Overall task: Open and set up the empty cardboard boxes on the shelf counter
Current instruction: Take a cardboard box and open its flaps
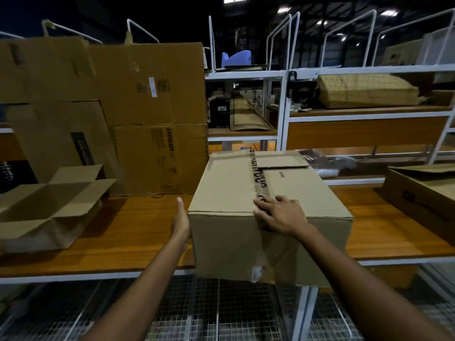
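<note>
A taped-shut brown cardboard box (229,188) sits on the wooden shelf counter (138,232), its front overhanging the counter's near edge. A strip of printed tape (258,178) runs along the top seam and down the front. My left hand (181,222) lies flat against the box's left side near the top corner. My right hand (280,212) rests on the top front edge, fingertips on the tape. An open empty box (49,207) with its flaps spread lies at the left of the counter.
Large flattened and stacked cartons (147,119) stand against the back left. Another low carton (423,195) sits at the right end. White metal shelving (283,112) holds wrapped bundles behind. Wire mesh (197,313) lies below the counter.
</note>
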### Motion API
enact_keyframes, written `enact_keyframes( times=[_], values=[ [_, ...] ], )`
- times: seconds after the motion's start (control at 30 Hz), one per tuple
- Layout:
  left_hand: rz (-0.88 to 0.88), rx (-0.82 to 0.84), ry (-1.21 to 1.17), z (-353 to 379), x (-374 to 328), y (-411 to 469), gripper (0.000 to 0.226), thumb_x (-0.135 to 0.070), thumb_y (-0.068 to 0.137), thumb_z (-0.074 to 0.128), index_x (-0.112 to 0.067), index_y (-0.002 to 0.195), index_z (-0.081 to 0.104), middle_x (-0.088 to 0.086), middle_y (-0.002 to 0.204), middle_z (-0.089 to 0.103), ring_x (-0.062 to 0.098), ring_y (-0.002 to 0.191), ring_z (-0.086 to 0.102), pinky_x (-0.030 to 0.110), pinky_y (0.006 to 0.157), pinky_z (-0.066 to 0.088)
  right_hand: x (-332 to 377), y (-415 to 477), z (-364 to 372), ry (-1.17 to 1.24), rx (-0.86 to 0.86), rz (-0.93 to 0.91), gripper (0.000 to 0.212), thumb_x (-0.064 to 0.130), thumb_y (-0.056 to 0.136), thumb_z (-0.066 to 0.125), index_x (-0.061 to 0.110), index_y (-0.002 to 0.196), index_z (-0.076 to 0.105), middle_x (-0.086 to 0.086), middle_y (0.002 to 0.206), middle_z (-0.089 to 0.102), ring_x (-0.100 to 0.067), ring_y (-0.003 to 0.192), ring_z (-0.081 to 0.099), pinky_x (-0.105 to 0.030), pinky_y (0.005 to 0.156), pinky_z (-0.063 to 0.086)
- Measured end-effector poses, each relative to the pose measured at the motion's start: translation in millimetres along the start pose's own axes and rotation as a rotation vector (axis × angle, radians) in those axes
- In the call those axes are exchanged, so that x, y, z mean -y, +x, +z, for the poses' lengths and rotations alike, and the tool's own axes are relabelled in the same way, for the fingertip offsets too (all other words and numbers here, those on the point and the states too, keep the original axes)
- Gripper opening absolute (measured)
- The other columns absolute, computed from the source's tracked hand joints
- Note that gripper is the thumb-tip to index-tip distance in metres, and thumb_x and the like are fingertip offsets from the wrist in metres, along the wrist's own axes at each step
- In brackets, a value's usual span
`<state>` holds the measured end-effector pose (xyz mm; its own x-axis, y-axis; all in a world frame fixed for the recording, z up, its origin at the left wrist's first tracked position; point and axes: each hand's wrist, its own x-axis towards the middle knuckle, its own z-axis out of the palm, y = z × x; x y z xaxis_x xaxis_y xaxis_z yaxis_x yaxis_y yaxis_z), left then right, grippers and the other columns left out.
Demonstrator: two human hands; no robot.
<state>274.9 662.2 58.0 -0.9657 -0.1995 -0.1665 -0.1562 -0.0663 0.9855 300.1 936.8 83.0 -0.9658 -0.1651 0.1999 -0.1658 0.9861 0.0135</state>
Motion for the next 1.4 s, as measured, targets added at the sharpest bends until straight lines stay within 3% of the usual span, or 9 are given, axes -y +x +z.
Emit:
enact_keyframes(
  times=[0.17, 0.33, 0.47, 0.57, 0.7, 0.87, 1.17, 1.27, 1.4],
  values=[
    [0.276, -0.064, 0.443, 14, -26, 24, 0.034, -0.055, 0.098, 0.047, -0.023, 0.094, 0.058, 0.005, 0.104, 0.064, 0.024, 0.093, 0.059, 0.043, 0.088, 0.052, -3, -3, -5, 0.006, 0.011, -0.035, 0.074, 0.069, 0.086, -0.001, 0.046, 0.149, 0.030, 0.013, 0.158, 0.033, -0.026, 0.137, 0.037, -0.043, 0.097, 0.034],
    [0.314, -0.095, 1.226, 38, -22, 9, 0.061, -0.062, 0.093, 0.044, -0.022, 0.138, 0.044, 0.016, 0.144, 0.039, 0.038, 0.132, 0.041, 0.059, 0.110, 0.030, -8, -13, -2, 0.135, -0.087, 0.018, 0.055, 0.049, 0.098, 0.019, 0.037, 0.148, 0.036, 0.006, 0.148, 0.050, -0.022, 0.138, 0.041, -0.039, 0.098, 0.035],
    [0.594, -0.021, 1.380, 68, -30, -5, 0.054, -0.055, 0.100, 0.034, -0.024, 0.143, 0.043, 0.014, 0.163, 0.019, 0.037, 0.149, 0.017, 0.065, 0.116, 0.012, -2, 2, -4, 0.270, -0.144, 0.243, 0.040, 0.018, 0.092, 0.043, 0.024, 0.129, 0.058, -0.008, 0.124, 0.067, -0.031, 0.115, 0.059, -0.037, 0.088, 0.042],
    [0.782, 0.332, 1.263, 100, -39, -11, 0.049, -0.048, 0.103, 0.035, -0.026, 0.147, 0.038, 0.005, 0.165, 0.016, 0.031, 0.152, 0.011, 0.059, 0.119, 0.015, 5, 6, -4, 0.251, -0.149, 0.249, 0.038, 0.021, 0.089, 0.045, 0.029, 0.120, 0.065, -0.006, 0.120, 0.069, -0.029, 0.113, 0.061, -0.037, 0.088, 0.044],
    [0.908, 0.663, 1.263, 135, -60, -22, 0.045, -0.031, 0.091, 0.046, -0.021, 0.134, 0.054, 0.008, 0.134, 0.058, 0.027, 0.127, 0.046, 0.053, 0.106, 0.038, 3, 1, -5, 0.177, -0.133, 0.211, 0.032, 0.029, 0.093, 0.043, 0.022, 0.118, 0.063, -0.006, 0.120, 0.067, -0.028, 0.115, 0.059, -0.040, 0.088, 0.045],
    [1.093, 0.577, 1.596, 148, -111, -29, 0.032, -0.038, 0.092, 0.046, -0.016, 0.102, 0.067, 0.006, 0.096, 0.062, 0.023, 0.096, 0.052, 0.042, 0.084, 0.048, 3, 0, -8, 0.192, -0.107, 0.187, 0.040, 0.051, 0.090, 0.050, 0.022, 0.113, 0.064, -0.004, 0.115, 0.067, -0.027, 0.110, 0.059, -0.038, 0.085, 0.044],
    [0.712, 0.088, 2.348, 125, -207, -29, 0.036, -0.019, 0.099, 0.052, -0.013, 0.135, 0.052, 0.013, 0.138, 0.054, 0.035, 0.130, 0.050, 0.047, 0.103, 0.043, 17, 12, -7, 0.127, -0.036, 0.226, 0.046, 0.055, 0.095, 0.036, 0.030, 0.124, 0.060, -0.003, 0.134, 0.050, -0.024, 0.122, 0.044, -0.045, 0.095, 0.037],
    [0.488, -0.065, 2.256, 94, -197, -13, 0.036, -0.019, 0.099, 0.049, -0.010, 0.134, 0.051, 0.015, 0.133, 0.056, 0.035, 0.120, 0.054, 0.044, 0.093, 0.046, 16, 7, -4, 0.117, -0.064, 0.208, 0.044, 0.053, 0.098, 0.033, 0.029, 0.125, 0.058, -0.002, 0.132, 0.051, -0.023, 0.120, 0.045, -0.043, 0.094, 0.037],
    [0.463, -0.081, 2.022, 51, -162, 9, 0.053, -0.030, 0.100, 0.051, -0.008, 0.146, 0.038, 0.019, 0.143, 0.049, 0.042, 0.135, 0.042, 0.070, 0.112, 0.025, 16, 6, -4, 0.121, -0.072, 0.207, 0.043, 0.049, 0.099, 0.032, 0.029, 0.126, 0.058, -0.002, 0.132, 0.052, -0.022, 0.120, 0.046, -0.043, 0.094, 0.037]
  ],
)
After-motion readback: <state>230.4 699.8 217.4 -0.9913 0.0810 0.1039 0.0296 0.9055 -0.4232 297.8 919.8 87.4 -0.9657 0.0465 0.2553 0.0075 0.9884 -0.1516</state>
